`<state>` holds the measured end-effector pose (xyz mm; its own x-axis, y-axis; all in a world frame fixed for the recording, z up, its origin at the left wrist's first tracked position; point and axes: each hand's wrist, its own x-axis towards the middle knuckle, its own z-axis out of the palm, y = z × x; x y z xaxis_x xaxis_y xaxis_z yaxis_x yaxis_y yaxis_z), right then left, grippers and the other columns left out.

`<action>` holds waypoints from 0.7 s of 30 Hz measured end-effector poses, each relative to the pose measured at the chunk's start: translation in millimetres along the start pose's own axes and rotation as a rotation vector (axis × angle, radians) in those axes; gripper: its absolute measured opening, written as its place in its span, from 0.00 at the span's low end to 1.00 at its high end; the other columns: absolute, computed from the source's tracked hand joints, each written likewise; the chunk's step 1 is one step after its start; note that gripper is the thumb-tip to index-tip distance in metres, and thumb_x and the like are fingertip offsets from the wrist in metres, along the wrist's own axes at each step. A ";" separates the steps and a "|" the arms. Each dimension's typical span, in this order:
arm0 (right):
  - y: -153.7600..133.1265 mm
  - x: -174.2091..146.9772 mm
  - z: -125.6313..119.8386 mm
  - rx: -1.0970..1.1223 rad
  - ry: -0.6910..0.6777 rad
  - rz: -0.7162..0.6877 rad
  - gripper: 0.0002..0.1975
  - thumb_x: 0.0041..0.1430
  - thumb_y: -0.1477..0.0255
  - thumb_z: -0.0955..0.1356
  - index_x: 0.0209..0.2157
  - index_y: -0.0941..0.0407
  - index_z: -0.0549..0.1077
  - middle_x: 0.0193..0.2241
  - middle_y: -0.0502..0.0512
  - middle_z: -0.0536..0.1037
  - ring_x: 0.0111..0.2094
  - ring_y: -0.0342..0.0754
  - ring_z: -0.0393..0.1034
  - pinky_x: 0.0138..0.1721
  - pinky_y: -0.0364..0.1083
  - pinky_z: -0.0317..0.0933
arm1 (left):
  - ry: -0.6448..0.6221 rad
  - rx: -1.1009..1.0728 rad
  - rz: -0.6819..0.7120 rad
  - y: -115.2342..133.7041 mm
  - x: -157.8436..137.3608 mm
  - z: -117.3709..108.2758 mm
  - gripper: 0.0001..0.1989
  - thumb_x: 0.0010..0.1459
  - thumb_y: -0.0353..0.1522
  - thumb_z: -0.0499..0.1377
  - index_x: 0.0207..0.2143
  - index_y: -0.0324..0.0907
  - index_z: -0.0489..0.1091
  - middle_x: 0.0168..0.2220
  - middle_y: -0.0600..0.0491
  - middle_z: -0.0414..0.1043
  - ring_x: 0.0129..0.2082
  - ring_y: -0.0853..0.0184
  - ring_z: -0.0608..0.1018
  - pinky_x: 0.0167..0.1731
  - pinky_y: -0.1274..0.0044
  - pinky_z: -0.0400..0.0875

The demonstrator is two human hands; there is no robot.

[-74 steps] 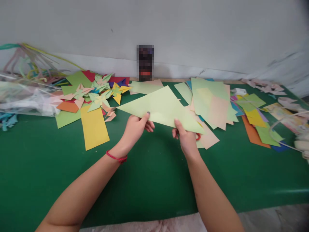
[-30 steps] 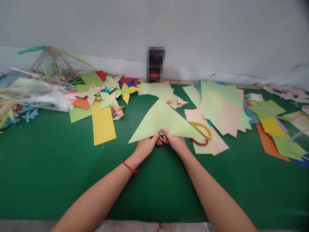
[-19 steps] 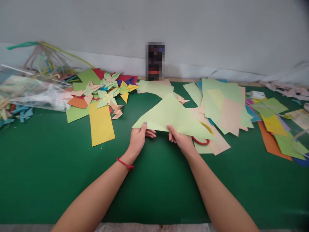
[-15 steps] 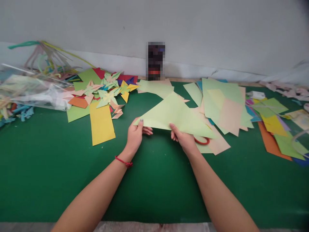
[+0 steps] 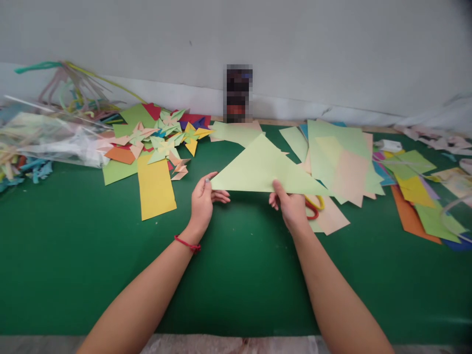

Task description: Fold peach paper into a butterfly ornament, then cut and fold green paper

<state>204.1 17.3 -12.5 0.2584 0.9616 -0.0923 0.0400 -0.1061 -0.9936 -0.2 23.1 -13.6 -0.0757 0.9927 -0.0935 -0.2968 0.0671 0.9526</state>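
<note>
A light green sheet of paper [image 5: 258,167], folded into a triangle, is held above the table with its straight edge toward me and its peak pointing away. My left hand [image 5: 206,196] pinches its left corner, thumb on top and the other fingers beneath. Further right along the same edge, my right hand [image 5: 291,204] grips the paper with the thumb above and fingers curled under. The red and yellow handles of scissors [image 5: 314,207] show just beside my right hand; their blades are hidden.
Folded paper pieces [image 5: 165,142] and a yellow sheet [image 5: 157,189] lie at left, by a clear plastic bag [image 5: 59,140]. Pale sheets [image 5: 335,157] pile up at right, with coloured papers [image 5: 420,196] beyond. A blurred-out upright object [image 5: 238,93] stands against the wall.
The triangle has levelled out, its near edge now nearly horizontal. My right hand has slid right along that edge, and my left hand has shifted slightly left. More of the scissor handles shows.
</note>
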 end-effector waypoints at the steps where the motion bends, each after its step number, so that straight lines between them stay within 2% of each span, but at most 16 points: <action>1: 0.4 1.4 -0.6 0.030 0.024 -0.006 0.21 0.50 0.55 0.68 0.16 0.57 0.67 0.12 0.49 0.68 0.13 0.39 0.58 0.14 0.41 0.51 | -0.011 -0.021 -0.002 0.0 0.2 0.1 0.21 0.62 0.42 0.51 0.52 0.38 0.60 0.22 0.53 0.74 0.20 0.69 0.77 0.23 0.78 0.73; 3: 0.6 2.5 -0.3 0.075 0.063 -0.012 0.20 0.50 0.56 0.69 0.17 0.57 0.67 0.12 0.49 0.68 0.14 0.39 0.58 0.14 0.40 0.51 | -0.041 -0.065 -0.009 -0.6 0.3 1.4 0.20 0.61 0.43 0.52 0.51 0.39 0.60 0.23 0.53 0.75 0.20 0.69 0.77 0.23 0.78 0.72; 6: 0.4 0.0 4.3 0.128 0.057 -0.006 0.20 0.49 0.56 0.70 0.17 0.57 0.67 0.12 0.49 0.68 0.13 0.38 0.59 0.13 0.40 0.51 | -0.148 -0.070 -0.075 -3.4 -2.1 6.8 0.21 0.58 0.46 0.53 0.36 0.36 0.68 0.26 0.49 0.75 0.21 0.69 0.77 0.24 0.78 0.72; 8: 0.9 -4.1 9.7 0.127 0.006 0.011 0.21 0.50 0.56 0.69 0.16 0.57 0.67 0.12 0.49 0.68 0.13 0.38 0.58 0.13 0.40 0.51 | -0.248 -0.015 -0.138 -6.0 -6.1 11.9 0.24 0.57 0.48 0.53 0.27 0.34 0.70 0.27 0.46 0.75 0.22 0.69 0.77 0.24 0.78 0.72; 12: 1.8 -15.0 21.5 0.045 -0.159 0.035 0.25 0.53 0.55 0.67 0.12 0.57 0.68 0.11 0.51 0.69 0.12 0.39 0.58 0.14 0.41 0.53 | -0.373 0.169 -0.183 -9.7 -16.4 20.1 0.21 0.58 0.45 0.54 0.28 0.36 0.72 0.27 0.49 0.75 0.24 0.69 0.76 0.29 0.76 0.72; 15: 0.8 -21.1 26.5 0.002 -0.248 0.028 0.24 0.54 0.56 0.66 0.12 0.57 0.69 0.11 0.50 0.69 0.13 0.39 0.59 0.16 0.41 0.56 | -0.406 0.240 -0.177 -10.3 -20.0 21.3 0.18 0.58 0.43 0.54 0.26 0.39 0.72 0.25 0.52 0.73 0.24 0.69 0.76 0.30 0.76 0.71; 21: -1.8 -22.8 25.5 -0.110 -0.268 0.005 0.25 0.54 0.58 0.67 0.11 0.57 0.68 0.10 0.49 0.67 0.12 0.38 0.59 0.17 0.39 0.56 | -0.415 0.326 -0.177 -15.3 -19.4 18.9 0.20 0.60 0.42 0.50 0.22 0.42 0.70 0.23 0.54 0.71 0.26 0.69 0.74 0.35 0.75 0.69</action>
<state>173.5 2.1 -10.2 -0.0046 0.9920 -0.1258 0.1478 -0.1238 -0.9812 23.8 4.7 -21.0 0.3490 0.9153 -0.2009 0.0435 0.1983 0.9792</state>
